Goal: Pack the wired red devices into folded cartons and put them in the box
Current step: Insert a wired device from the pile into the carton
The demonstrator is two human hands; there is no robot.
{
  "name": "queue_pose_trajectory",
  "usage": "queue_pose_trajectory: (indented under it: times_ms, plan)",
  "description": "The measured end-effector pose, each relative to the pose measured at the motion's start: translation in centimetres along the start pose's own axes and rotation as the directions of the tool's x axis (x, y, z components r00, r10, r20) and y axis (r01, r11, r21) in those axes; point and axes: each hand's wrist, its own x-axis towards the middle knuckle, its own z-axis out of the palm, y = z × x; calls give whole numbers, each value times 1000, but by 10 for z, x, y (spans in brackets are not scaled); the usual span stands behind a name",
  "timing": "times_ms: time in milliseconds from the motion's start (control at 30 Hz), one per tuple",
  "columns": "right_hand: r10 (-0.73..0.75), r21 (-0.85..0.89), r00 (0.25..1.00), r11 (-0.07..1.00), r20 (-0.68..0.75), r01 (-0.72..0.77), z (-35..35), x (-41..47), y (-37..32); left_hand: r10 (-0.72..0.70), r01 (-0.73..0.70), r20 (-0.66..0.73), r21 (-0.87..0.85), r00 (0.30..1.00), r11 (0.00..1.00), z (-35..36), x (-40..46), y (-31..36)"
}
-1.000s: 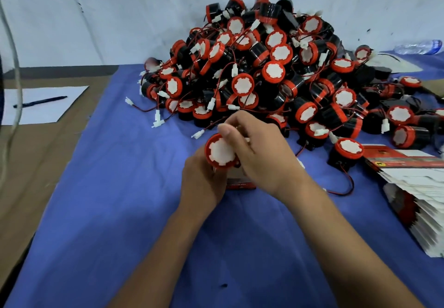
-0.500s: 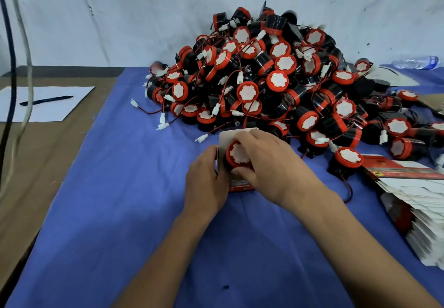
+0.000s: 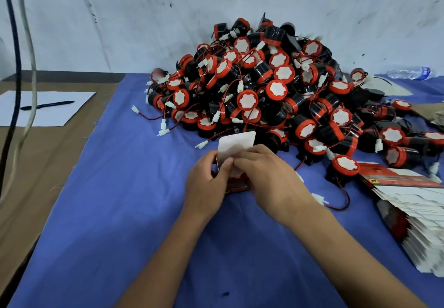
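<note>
Head view: A person's left hand [image 3: 208, 180] and right hand [image 3: 266, 175] meet at the centre of a blue cloth [image 3: 120, 211], both curled round a small red carton [image 3: 237, 185] that stands on the cloth between them. The carton's white top flap [image 3: 236, 145] stands up above the fingertips, open toward 12 o'clock. A thin red wire [image 3: 217, 163] shows at the left hand's fingers; the device inside the carton is hidden by the hands, so whether it sits fully in cannot be told.

At 12 to 2 o'clock from the hands, a large heap of wired red devices [image 3: 276, 86], black bodies with red rims and white faces, is piled against a pale wall [image 3: 144, 19]. One loose device [image 3: 343, 167] stands just at 3 o'clock of the right hand. Beyond it, at 3 to 4 o'clock, lies a fanned stack of flat cartons [image 3: 420, 207].

At 10 o'clock, on a brown tabletop [image 3: 48, 163] beside the cloth, a black pen [image 3: 48, 105] lies on a white sheet of paper [image 3: 60, 115]. A plastic bottle [image 3: 410, 72] lies on its side at far 2 o'clock.
</note>
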Motion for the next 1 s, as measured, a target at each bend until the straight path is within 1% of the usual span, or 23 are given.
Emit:
queue_pose_trajectory:
  times_ms: [33, 67, 100, 133, 167, 200, 233, 267, 333, 367, 433, 467, 533, 567, 667, 733, 867, 1000]
  plan:
    - [16, 45, 997, 999, -74, -12, 4, -7, 0, -7, 7, 3, 28, 1000, 1000, 1, 1, -2]
    - [78, 90, 983, 994, -167, -64, 8, -14, 2, -20, 20, -1, 60, 1000, 998, 2, 1, -3]
    - [184, 122, 958, 979, -220, -161, 10, -21, 3, -38, 38, -10, 78, 999, 996, 3, 2, -3]
    - [304, 135, 925, 951, -228, -279, 11, -27, 7, -52, 53, -19, 82, 998, 995, 4, 2, -4]
    - [407, 134, 890, 913, -207, -386, 10, -32, 11, -60, 62, -24, 79, 998, 995, 4, 3, -3]
    - [478, 127, 863, 878, -165, -462, 8, -35, 14, -65, 67, -27, 73, 998, 995, 4, 3, -3]
    - [514, 125, 845, 857, -145, -500, 5, -36, 16, -70, 71, -29, 63, 997, 995, 4, 3, -4]
    - [528, 136, 834, 849, -161, -511, 3, -35, 16, -72, 74, -29, 57, 997, 996, 4, 3, -4]
    - [522, 177, 824, 852, -223, -492, -2, -24, 10, -73, 75, -29, 74, 997, 994, 4, 4, -4]
    - [508, 187, 835, 860, -214, -475, -4, -17, 4, -71, 74, -28, 89, 997, 993, 5, 3, -3]
    - [454, 171, 881, 886, -132, -431, -7, 0, -9, -65, 66, -8, 70, 998, 995, 5, 3, -1]
    - [413, 125, 909, 907, -63, -403, -5, 7, -14, -64, 63, 12, 46, 998, 997, 4, 2, -1]
    - [348, 20, 937, 937, 39, -349, -2, 20, -19, -59, 58, 68, 25, 996, 998, 2, 3, 1]
    - [330, -13, 942, 944, 62, -330, 0, 25, -19, -58, 55, 95, 32, 994, 998, 1, 4, 1]
    - [295, -11, 953, 955, 64, -295, 1, 38, -13, -62, 58, 143, 28, 988, 998, -1, 6, 3]
    - [261, 0, 964, 965, 61, -261, -3, 46, -13, -76, 74, 157, 22, 985, 997, -2, 7, 4]
    - [238, -74, 961, 970, 141, -230, -11, 63, -15, -95, 96, 177, 5, 980, 995, -3, 7, 1]
    - [231, -58, 958, 973, 167, -224, -10, 66, -10, -96, 90, 180, 39, 979, 995, -2, 8, 2]
